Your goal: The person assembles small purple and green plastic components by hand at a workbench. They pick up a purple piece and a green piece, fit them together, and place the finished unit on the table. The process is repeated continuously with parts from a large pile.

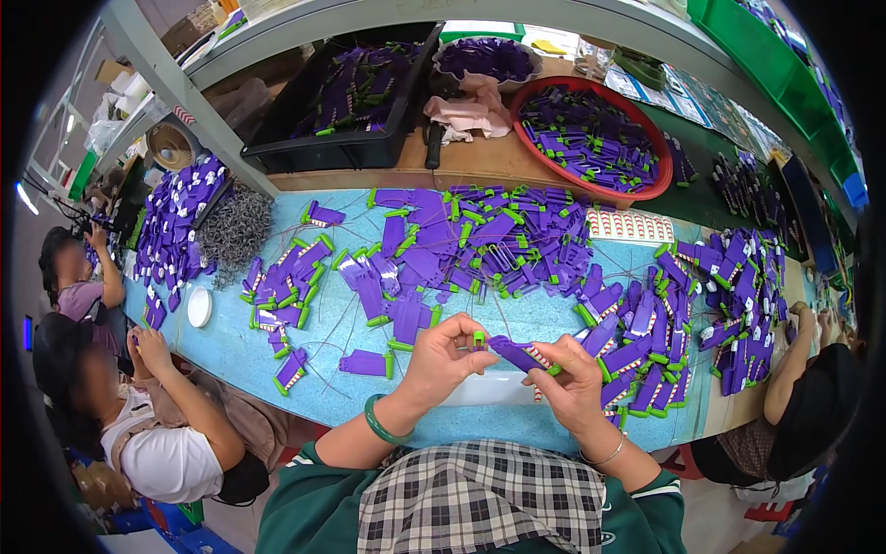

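Note:
My left hand (441,362) pinches a small green plastic piece (479,340) between thumb and fingertips. Close beside it, my right hand (574,386) grips a flat purple plastic part (509,352) with a red-and-white striped strip along it. The two parts are held near each other above the front of the blue tabletop (452,415); I cannot tell whether they touch. Beyond my hands spreads a heap of purple parts with green ends (461,240). To the right of my right hand lies a pile of similar parts with striped strips (646,346).
A red basin (666,171) and a black tray (397,152) of purple parts stand behind. At left are a pile of small grey metal pieces (235,231) and a white round lid (199,307). A sticker sheet (630,226) lies beyond the heap. Co-workers sit on both sides.

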Demonstrator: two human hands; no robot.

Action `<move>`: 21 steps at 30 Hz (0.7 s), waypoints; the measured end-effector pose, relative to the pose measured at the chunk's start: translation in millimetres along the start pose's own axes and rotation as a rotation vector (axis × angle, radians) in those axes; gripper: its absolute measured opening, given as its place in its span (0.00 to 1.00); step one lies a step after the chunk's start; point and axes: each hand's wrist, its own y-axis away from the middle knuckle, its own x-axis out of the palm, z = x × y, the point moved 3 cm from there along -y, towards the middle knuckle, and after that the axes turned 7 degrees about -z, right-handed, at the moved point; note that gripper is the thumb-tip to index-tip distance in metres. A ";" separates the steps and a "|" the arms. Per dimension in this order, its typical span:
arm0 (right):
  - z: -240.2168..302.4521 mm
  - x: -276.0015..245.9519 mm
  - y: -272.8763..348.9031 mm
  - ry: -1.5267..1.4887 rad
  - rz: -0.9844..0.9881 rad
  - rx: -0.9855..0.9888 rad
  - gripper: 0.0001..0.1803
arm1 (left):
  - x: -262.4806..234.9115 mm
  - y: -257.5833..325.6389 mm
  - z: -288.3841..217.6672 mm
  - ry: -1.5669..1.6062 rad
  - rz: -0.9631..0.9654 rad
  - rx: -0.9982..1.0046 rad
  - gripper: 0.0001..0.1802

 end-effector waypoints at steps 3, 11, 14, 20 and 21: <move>4.3 1.7 -1.0 0.144 0.002 -0.071 0.23 | 5.0 3.5 -2.0 -0.045 -0.032 0.089 0.12; 16.5 7.9 -2.7 0.279 -0.149 -0.272 0.24 | 0.4 6.1 8.2 0.153 -0.019 0.096 0.11; 15.3 7.5 -1.4 0.328 -0.087 -0.239 0.24 | -2.8 6.2 13.5 0.141 -0.027 0.084 0.11; 24.7 -15.1 -17.8 0.357 0.263 0.011 0.23 | -6.6 14.2 27.0 0.056 -0.015 -0.156 0.11; 24.8 -18.0 -20.4 0.372 0.332 0.051 0.23 | -4.5 16.8 26.9 0.027 0.006 -0.172 0.11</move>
